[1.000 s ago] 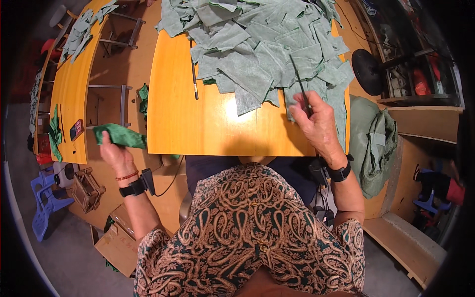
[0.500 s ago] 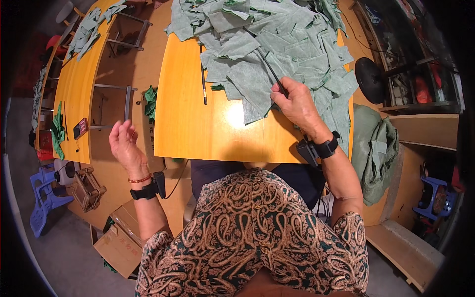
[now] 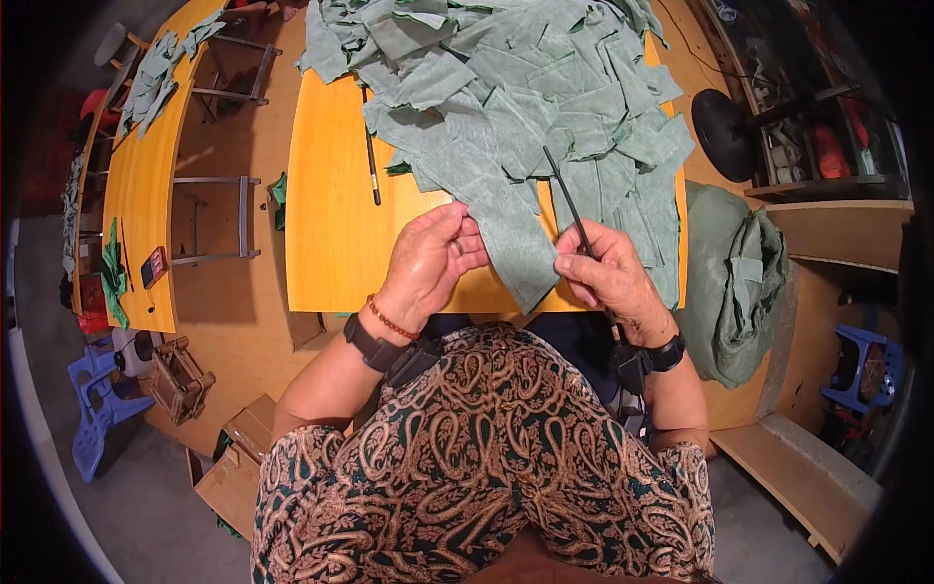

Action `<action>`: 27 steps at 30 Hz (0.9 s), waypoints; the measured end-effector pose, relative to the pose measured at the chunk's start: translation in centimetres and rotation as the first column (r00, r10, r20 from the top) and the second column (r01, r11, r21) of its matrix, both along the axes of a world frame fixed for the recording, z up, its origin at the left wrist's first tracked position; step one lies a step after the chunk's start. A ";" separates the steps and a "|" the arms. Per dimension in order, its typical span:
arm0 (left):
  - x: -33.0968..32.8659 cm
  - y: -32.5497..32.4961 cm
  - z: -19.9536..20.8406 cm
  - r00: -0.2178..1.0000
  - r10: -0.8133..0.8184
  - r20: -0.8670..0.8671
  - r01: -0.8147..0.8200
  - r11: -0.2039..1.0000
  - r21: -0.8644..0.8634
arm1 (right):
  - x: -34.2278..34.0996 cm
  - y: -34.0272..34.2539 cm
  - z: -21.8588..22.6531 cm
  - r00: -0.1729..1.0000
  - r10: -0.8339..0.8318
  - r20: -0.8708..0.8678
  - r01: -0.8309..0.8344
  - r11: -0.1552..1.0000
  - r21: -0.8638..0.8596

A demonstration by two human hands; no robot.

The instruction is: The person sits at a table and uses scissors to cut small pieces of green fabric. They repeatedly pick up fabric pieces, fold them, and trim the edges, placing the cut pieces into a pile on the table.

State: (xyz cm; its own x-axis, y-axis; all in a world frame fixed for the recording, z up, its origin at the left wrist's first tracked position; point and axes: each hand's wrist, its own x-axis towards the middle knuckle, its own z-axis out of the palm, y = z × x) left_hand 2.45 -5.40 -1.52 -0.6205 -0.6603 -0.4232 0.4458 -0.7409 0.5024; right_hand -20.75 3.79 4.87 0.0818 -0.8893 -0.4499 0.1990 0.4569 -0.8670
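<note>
A pointed green cloth piece [image 3: 520, 248] stretches off the pile toward me, its tip over the table's near edge. My left hand [image 3: 428, 258] is at its left side, with the thumb against the edge and the bent fingertips partly behind it. On the cloth's right side my right hand [image 3: 613, 277] pinches the edge. The same hand also keeps a thin black rod [image 3: 564, 190] in its grip, slanting up and away over the pile. Farther off lies the heap of grey-green cloth pieces [image 3: 603, 97], layered and overlapping.
On the left of the yellow table [image 3: 331, 195] lies another black rod [image 3: 372, 156]. A stuffed green sack [image 3: 725, 292] stands by the table's right side. A second table [image 3: 146, 185] is at the left, near a blue stool [image 3: 97, 409] and a cardboard box [image 3: 233, 482].
My left hand has come in from beyond the table's left side to the cloth. My right hand has drawn toward me, and a cloth piece now extends nearer, between both hands.
</note>
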 end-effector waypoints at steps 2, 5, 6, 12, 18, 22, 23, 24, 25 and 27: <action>-0.8 -0.3 0.4 0.999 0.052 0.003 -0.052 0.998 0.035 | 0.0 0.4 -0.2 1.000 0.008 0.016 -0.009 1.000 0.029; -1.4 -0.5 0.3 0.994 0.097 0.046 -0.099 0.994 0.045 | 0.0 0.8 -0.8 0.999 0.040 -0.033 -0.039 0.999 0.026; -1.5 -0.5 0.2 0.992 0.106 0.067 -0.109 0.993 0.041 | -0.1 0.9 -0.8 0.998 0.054 -0.043 -0.053 0.998 0.040; -1.4 -0.3 0.2 0.988 0.135 0.079 -0.135 0.991 -0.002 | -0.1 0.3 -0.5 0.883 -0.035 -0.468 -0.035 0.990 -0.140; -2.4 0.6 1.6 0.964 0.216 0.158 -0.202 0.974 -0.102 | 2.7 -2.2 0.4 0.781 -0.069 -0.620 -0.175 0.930 -0.324; -1.6 0.5 0.0 0.966 0.227 0.123 -0.206 0.965 -0.163 | 5.2 -5.0 -1.2 0.706 -0.100 -0.701 -0.282 0.868 -0.408; -1.6 0.5 0.0 0.962 0.234 0.142 -0.208 0.962 -0.179 | 5.4 -5.3 -1.4 0.700 -0.094 -0.708 -0.276 0.878 -0.391; -1.5 0.6 0.1 0.957 0.241 0.160 -0.209 0.958 -0.195 | 5.6 -5.6 -1.5 0.694 -0.089 -0.714 -0.269 0.888 -0.372; -1.7 0.7 0.2 0.952 0.256 0.167 -0.224 0.956 -0.189 | 5.7 -5.8 -1.6 0.686 -0.086 -0.722 -0.261 0.898 -0.355; -2.0 1.0 0.6 0.942 0.282 0.181 -0.251 0.951 -0.179 | 5.9 -5.9 -2.7 0.690 -0.129 -0.712 -0.226 0.896 -0.381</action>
